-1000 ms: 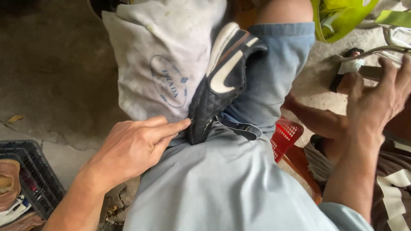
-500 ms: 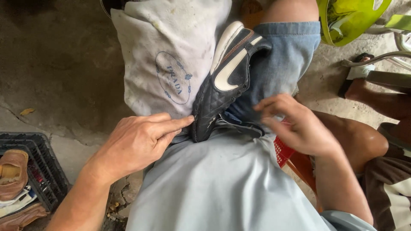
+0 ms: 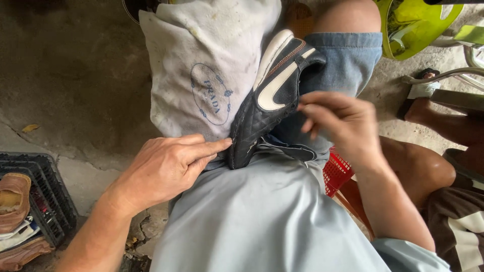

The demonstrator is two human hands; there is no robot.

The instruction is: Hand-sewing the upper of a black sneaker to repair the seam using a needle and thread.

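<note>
Black plastic crate (image 3: 48, 189) at your far left, on the concrete floor (image 3: 65, 75); it holds a tan sandal (image 3: 12, 199) and other worn footwear that is partly cut off by the frame edge.

Your left hand (image 3: 166, 168) comes next, palm down on your lap. Its grip is flat and open: fingers stretched out together, holding nothing, with the index fingertip touching the toe end of the shoe.

White cloth bag (image 3: 201, 70), soiled, with a blue oval emblem, draped over your left thigh, just beside the shoe and partly under it.

Black quilted shoe (image 3: 269, 100) at centre, with a white curved stripe, white sole and brown trim. It lies tilted on your lap between the two hands, toe toward your body, heel toward your knee, resting against the denim shorts (image 3: 348, 60). Your pale grey shirt (image 3: 262, 221) fills the foreground below it.

Your right hand (image 3: 343, 121) hovers just beside the shoe's right flank. Its grip is loosely curled, fingers half bent with thumb and forefinger close together; whether they pinch something thin, you cannot tell.

Red plastic stool (image 3: 335, 171) shows under your right leg.

Another person's leg (image 3: 423, 171) in dark shorts with a pale stripe sits at the right. A lime-green plastic chair (image 3: 418, 30) stands at top right.
</note>
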